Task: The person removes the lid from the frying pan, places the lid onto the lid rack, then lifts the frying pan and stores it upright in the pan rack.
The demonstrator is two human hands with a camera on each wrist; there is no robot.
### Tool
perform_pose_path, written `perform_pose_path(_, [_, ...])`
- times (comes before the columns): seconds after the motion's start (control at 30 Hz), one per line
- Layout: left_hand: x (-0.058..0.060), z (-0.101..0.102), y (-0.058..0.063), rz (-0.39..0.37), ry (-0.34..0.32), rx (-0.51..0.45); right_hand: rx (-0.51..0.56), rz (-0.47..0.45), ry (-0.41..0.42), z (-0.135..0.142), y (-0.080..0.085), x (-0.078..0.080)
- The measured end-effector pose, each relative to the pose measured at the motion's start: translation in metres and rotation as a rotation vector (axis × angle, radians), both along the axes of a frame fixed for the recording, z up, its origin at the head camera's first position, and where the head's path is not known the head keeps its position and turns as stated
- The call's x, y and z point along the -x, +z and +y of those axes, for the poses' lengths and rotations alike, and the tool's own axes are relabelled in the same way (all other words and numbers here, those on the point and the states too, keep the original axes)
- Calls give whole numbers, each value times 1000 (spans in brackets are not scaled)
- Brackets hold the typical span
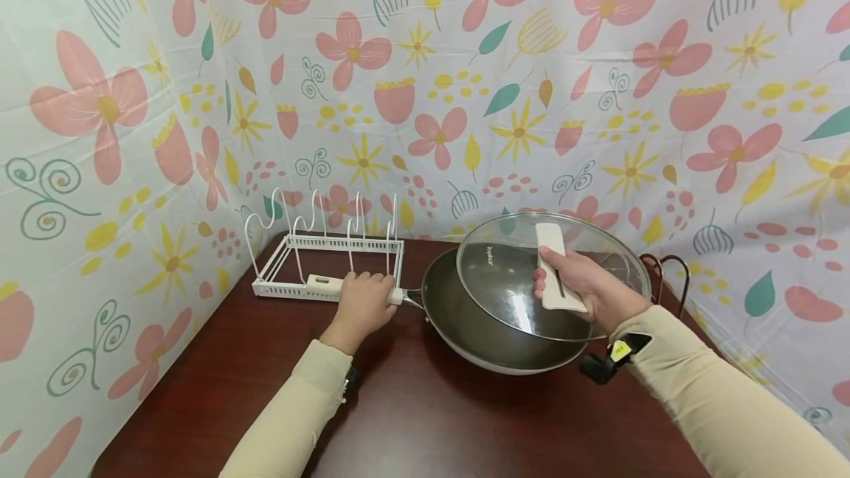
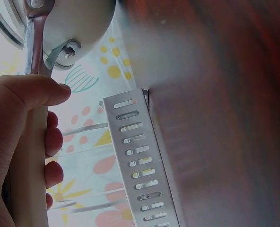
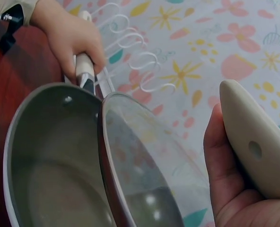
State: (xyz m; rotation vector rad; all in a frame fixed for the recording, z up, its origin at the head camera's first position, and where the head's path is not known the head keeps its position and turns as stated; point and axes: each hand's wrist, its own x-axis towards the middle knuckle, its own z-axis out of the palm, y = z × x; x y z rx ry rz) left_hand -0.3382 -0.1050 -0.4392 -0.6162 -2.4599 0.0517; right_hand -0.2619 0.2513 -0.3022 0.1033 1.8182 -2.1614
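Note:
My left hand (image 1: 364, 299) grips the cream handle (image 2: 30, 161) of a dark wok (image 1: 441, 316), fingers wrapped around it. In the head view the wok sits at the middle of the table, its handle pointing left across the front of a white rack. With my right hand (image 1: 569, 277) I hold the cream grip (image 1: 553, 242) of a round glass lid (image 1: 494, 293). The lid is tilted over the wok's right side, and the wok's inside shows below it. From the right wrist, the lid's rim (image 3: 112, 175) stands beside the wok's edge.
The white wire rack (image 1: 328, 243) with tall curved dividers stands at the back left of the dark red table (image 1: 425, 419). Brown metal loops (image 1: 676, 264) rise behind the lid at the right. A flower-patterned curtain (image 1: 438, 80) hangs along the back and left.

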Motion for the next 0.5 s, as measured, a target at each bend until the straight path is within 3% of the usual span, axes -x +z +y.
perform_pose_path(0.33, [0,0,-1,0,2,0,2,8,0,15,8,-1])
perform_pose_path(0.5, [0,0,-1,-8,6,-1,-56,24,0,22,13,1])
